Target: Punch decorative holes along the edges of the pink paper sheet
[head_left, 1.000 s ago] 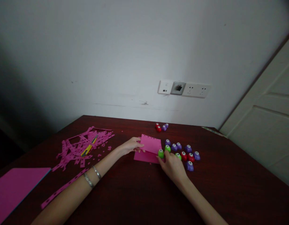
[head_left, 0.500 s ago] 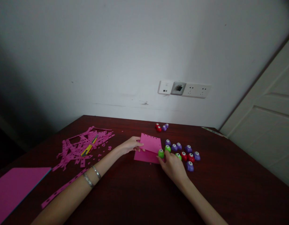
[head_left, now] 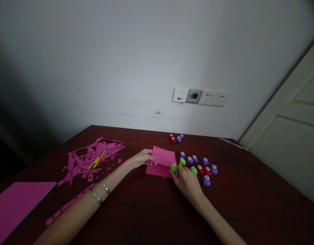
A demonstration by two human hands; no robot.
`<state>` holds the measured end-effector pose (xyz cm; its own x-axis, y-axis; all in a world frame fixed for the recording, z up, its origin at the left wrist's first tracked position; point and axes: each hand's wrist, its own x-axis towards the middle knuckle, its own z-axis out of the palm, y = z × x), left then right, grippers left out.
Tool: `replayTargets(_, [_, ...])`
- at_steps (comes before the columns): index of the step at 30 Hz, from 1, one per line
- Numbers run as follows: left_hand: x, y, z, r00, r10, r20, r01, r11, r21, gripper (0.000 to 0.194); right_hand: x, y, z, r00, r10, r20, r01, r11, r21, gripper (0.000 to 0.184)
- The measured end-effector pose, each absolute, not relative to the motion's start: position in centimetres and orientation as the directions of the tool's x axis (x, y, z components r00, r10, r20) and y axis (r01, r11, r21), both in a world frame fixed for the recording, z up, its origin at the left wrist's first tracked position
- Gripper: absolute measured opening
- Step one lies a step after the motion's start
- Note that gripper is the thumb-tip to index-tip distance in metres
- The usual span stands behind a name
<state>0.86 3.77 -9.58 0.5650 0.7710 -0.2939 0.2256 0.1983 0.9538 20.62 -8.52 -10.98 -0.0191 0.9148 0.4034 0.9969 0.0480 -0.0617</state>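
Nudged leftward, green punch (head_left: 173, 167) sits in right hand's (head_left: 188, 179) pinch; left hand (head_left: 143, 158) pinches paper (head_left: 165, 157).

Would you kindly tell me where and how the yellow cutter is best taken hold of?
I'd pinch the nearer half of the yellow cutter across its long sides, from above and the near side. It is slim and lies slantwise on the pink scraps; its far end looks grey and narrower, possibly the blade, so best avoided.

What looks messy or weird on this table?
The pink scraps lie in a tangled heap on the left of the table, with tiny bits scattered nearby, so it looks messy. A yellow cutter rests on the heap. The wall has dark scuff marks too.
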Motion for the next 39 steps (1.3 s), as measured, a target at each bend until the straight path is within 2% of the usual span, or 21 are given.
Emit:
replayTargets(7, [0.9,3.7,-9.5,0.574,0.765,-0.292,0.204,0.212,0.956,0.018,20.6,-8.5,-11.2,-0.027,0.909,0.416,0.996,0.061,-0.067,0.023])
replayTargets(16, [0.6,3.3,-8.9,0.603,0.769,-0.21,0.137,0.159,0.978,0.019,21.3,-8.3,-11.2,-0.04,0.85,0.525,0.995,0.081,-0.056,0.027])
replayTargets(27, [1.0,2.3,-7.2,0.601,0.793,-0.095,0.041,0.089,0.995,0.021,22.4,-8.0,-11.1,-0.052,0.765,0.642,0.951,0.233,-0.201,0.029])
replayTargets(39, [0.9,2.0,-6.9,0.625,0.78,0.017,-0.016,-0.009,1.0,0.018,23.4,-7.8,-10.9,-0.064,0.693,0.718,0.933,0.296,-0.203,0.026])
